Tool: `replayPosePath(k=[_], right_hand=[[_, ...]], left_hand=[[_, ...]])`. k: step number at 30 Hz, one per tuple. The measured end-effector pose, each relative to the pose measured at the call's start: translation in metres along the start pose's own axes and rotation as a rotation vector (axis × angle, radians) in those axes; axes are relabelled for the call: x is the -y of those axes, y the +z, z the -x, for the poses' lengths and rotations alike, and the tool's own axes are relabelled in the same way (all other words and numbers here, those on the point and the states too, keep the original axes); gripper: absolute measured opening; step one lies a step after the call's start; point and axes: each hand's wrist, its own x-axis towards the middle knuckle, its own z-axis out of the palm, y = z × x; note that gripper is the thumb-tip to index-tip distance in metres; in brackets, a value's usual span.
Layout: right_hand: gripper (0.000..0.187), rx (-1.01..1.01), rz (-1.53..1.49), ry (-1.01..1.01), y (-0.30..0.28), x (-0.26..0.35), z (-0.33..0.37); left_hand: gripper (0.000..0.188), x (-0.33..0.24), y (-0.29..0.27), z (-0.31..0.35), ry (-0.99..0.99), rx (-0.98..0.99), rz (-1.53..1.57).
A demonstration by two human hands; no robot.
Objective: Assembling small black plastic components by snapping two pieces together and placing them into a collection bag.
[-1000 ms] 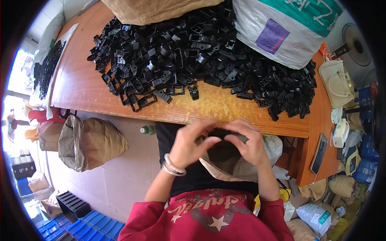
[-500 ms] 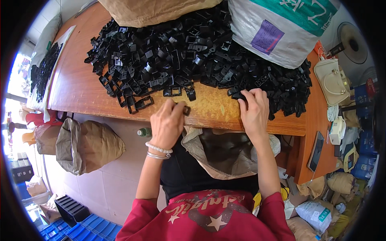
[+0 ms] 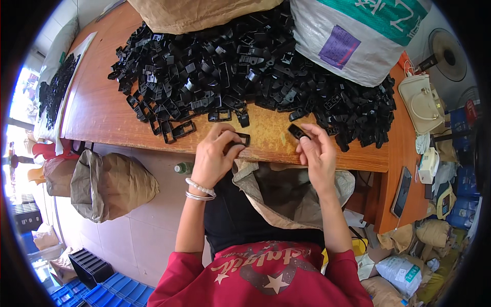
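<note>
My left hand (image 3: 217,154) pinches a small black rectangular plastic frame (image 3: 245,138) just above the table's near edge. To its right, my right hand (image 3: 318,156) grips another black plastic piece (image 3: 296,132) between thumb and fingers, clear of the heap. Beyond both hands spreads a large pile of loose black plastic parts (image 3: 204,77), some of them open frames and some curved or solid pieces. Between my forearms an open sack (image 3: 271,217) hangs below the table edge, its inside dark.
A brown paper sack (image 3: 204,15) and a white woven sack (image 3: 358,46) rest behind the pile. On the right are a cream handbag (image 3: 422,102) and a phone (image 3: 402,192). A brown sack (image 3: 117,187) stands on the floor to the left, near blue crates (image 3: 120,290).
My right hand has drawn back from the pile's edge with a black piece now in its fingers. My left hand has shifted slightly right, still on its black frame.
</note>
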Motion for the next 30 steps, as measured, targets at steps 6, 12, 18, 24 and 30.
replayPosePath(k=[6,12,18,24,30], right_hand=[[0.019,0.127,-0.109,-0.044,0.013,0.007,0.013],[0.021,0.095,0.160,-0.294,0.022,-0.001,0.014],[0.019,0.084,0.275,-0.370,0.024,0.002,0.019],[0.017,0.109,0.210,-0.285,0.030,0.003,0.023],[0.015,0.430,0.488,-0.332,0.006,0.019,0.016]], left_hand=[[0.032,-0.041,0.013,0.009,-0.089,0.072,0.249],[0.028,-0.048,0.019,0.014,-0.260,0.194,0.615],[0.031,-0.054,0.014,0.017,-0.404,0.278,0.857],[0.033,-0.051,0.019,0.023,-0.208,0.136,0.717],[0.047,-0.036,0.006,0.032,-0.115,0.023,0.604]])
